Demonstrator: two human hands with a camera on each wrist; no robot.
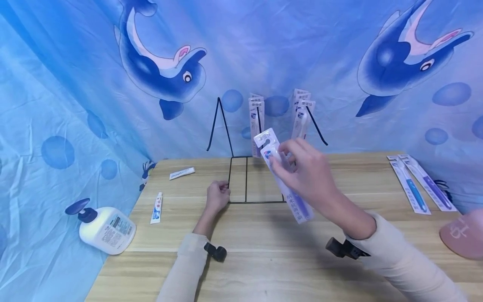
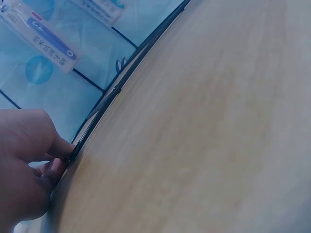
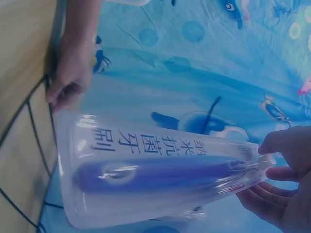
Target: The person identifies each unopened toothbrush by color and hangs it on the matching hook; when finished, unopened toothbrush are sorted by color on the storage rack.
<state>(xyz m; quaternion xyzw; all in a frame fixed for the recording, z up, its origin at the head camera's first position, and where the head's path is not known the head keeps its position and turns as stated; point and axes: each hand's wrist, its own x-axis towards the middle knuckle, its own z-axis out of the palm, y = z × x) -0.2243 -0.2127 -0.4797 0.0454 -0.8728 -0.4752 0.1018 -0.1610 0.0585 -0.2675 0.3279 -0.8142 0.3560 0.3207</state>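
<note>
My right hand (image 1: pixel 307 170) pinches a packaged toothbrush (image 1: pixel 298 205) with a purple handle, near the upper end of its clear blister pack. It is held in the air in front of a black wire display rack (image 1: pixel 246 180). In the right wrist view the pack's purple handle (image 3: pixel 141 174) lies toward the camera, thumb and fingers at the narrower end. My left hand (image 1: pixel 218 196) grips the rack's front left base corner; the left wrist view shows thumb and finger pinching the black wire (image 2: pixel 92 126). Packaged toothbrushes hang on the rack's middle hook (image 1: pixel 256 126) and right hook (image 1: pixel 302 117).
Two toothpaste tubes (image 1: pixel 182 173) (image 1: pixel 156 208) lie on the table's left. A white pump bottle (image 1: pixel 107 230) stands at the left edge. On the right lie two packaged toothbrushes (image 1: pixel 409 184) (image 1: pixel 428 183), beside a pink cup (image 1: pixel 464 235). A blue dolphin curtain (image 1: pixel 324 54) hangs behind.
</note>
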